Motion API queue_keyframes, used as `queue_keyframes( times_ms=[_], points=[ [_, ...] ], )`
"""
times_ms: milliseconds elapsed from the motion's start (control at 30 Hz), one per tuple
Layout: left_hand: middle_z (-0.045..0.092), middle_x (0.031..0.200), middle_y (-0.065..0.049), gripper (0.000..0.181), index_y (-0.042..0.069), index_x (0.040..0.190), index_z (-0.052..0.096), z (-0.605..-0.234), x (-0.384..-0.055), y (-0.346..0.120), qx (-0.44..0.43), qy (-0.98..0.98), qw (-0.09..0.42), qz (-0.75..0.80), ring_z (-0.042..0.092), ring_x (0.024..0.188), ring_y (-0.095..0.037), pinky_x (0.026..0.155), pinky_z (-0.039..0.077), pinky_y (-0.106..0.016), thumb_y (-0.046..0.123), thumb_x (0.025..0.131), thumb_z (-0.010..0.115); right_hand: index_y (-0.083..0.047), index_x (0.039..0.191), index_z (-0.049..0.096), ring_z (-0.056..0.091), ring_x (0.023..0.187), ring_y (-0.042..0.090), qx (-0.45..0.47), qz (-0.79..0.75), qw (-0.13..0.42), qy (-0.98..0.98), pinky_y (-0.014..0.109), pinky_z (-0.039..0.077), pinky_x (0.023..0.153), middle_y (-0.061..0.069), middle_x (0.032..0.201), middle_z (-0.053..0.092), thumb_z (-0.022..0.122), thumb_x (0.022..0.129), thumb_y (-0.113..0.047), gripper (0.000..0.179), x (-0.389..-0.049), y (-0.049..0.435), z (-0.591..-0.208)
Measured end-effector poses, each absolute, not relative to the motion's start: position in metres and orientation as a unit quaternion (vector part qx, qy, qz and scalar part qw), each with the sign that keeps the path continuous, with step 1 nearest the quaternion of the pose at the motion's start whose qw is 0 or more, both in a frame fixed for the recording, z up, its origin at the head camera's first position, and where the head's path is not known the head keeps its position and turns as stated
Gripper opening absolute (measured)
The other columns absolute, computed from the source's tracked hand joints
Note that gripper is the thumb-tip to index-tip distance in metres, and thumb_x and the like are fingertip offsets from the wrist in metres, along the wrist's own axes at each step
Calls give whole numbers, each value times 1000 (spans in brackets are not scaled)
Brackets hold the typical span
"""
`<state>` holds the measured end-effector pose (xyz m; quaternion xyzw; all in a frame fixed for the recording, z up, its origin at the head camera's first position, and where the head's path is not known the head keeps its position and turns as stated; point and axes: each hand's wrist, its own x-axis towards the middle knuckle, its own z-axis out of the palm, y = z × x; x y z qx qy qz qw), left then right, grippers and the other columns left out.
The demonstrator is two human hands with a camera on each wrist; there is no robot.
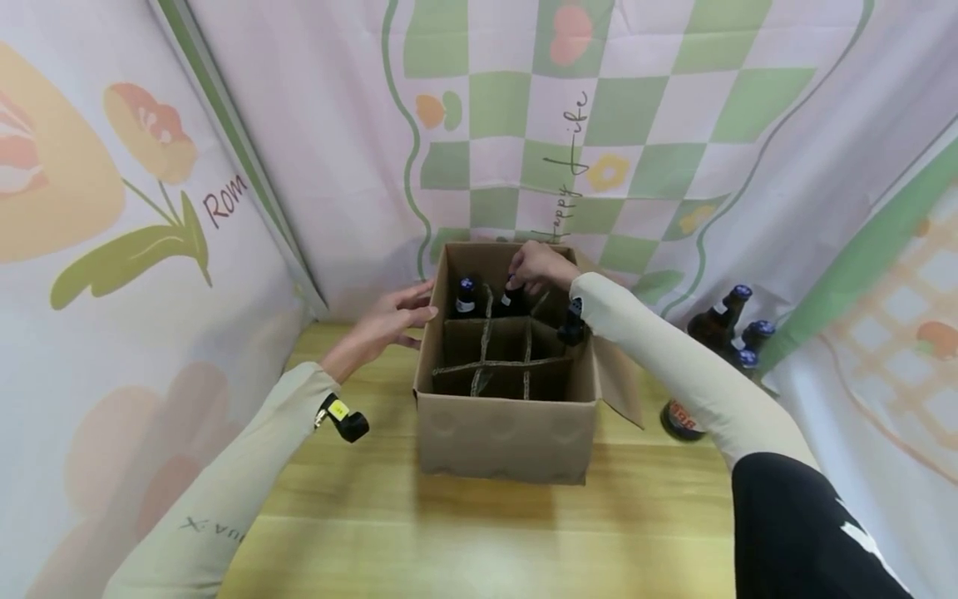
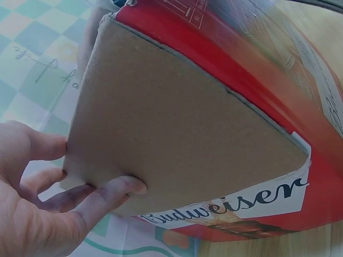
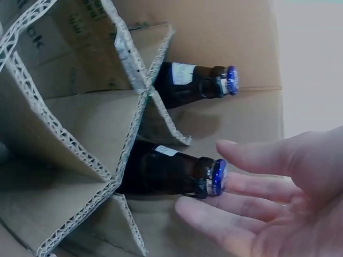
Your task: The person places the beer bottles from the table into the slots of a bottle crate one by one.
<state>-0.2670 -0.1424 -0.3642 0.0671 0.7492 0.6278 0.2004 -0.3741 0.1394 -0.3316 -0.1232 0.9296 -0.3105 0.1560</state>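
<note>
Right hand (image 1: 542, 264), fingers loosely parted, surrounds a beer bottle (image 3: 161, 174) at the carton's (image 1: 505, 437) twelve o'clock; left hand (image 1: 377, 324), fingers relaxed, touches ten o'clock. A sideways knock could tilt the bottle.

A: From my remote station, which text reads clearly?
B: Left wrist: "Budweiser", black script on the white band (image 2: 230, 201) of the carton (image 2: 139, 112).
A: Head view?
B: I read "Happy Life" on the back curtain (image 1: 494, 108), "Rom" on the left curtain (image 1: 45, 333). Left sleeve (image 1: 262, 466): an "X", remaining letters inverted, uncertain. Bottle label (image 1: 683, 414) right of carton: too blurred for me.
</note>
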Motion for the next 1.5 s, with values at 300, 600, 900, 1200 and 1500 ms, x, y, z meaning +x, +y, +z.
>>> queue_keyframes(
  times_ms=[300,600,900,1200,1500],
  points=[
    [26,171,-18,68,24,167,27,-363,-267,-144,67,753,195,624,48,143,-42,84,65,-36,17,107,59,10,133,61,64,64,12,-120,-348,126,921,19,57,59,14,96,71,75,94,-6,44,-372,137,-317],
    [24,172,-17,68,22,167,27,-363,-265,-142,67,748,198,630,48,142,-42,83,65,-36,16,107,59,14,131,61,68,70,10,-134,-420,113,890,20,61,65,28,111,74,70,96,1,38,-368,151,-307],
    [25,171,-19,69,22,167,28,-362,-267,-142,68,746,199,632,48,142,-43,84,65,-37,15,106,60,15,129,61,68,76,5,-153,-452,100,873,22,64,74,35,124,68,65,99,3,32,-362,171,-304],
    [27,171,-18,68,24,167,28,-368,-265,-144,64,747,199,631,48,142,-42,83,65,-37,16,107,59,18,125,61,70,74,2,-181,-498,48,847,19,63,70,38,122,66,61,98,9,28,-343,189,-310],
    [27,171,-17,68,25,167,28,-366,-265,-146,67,746,195,633,47,143,-42,83,65,-36,17,107,59,20,131,58,72,82,3,-192,-510,33,838,24,64,81,41,127,63,53,101,11,31,-329,217,-314]
  ],
)
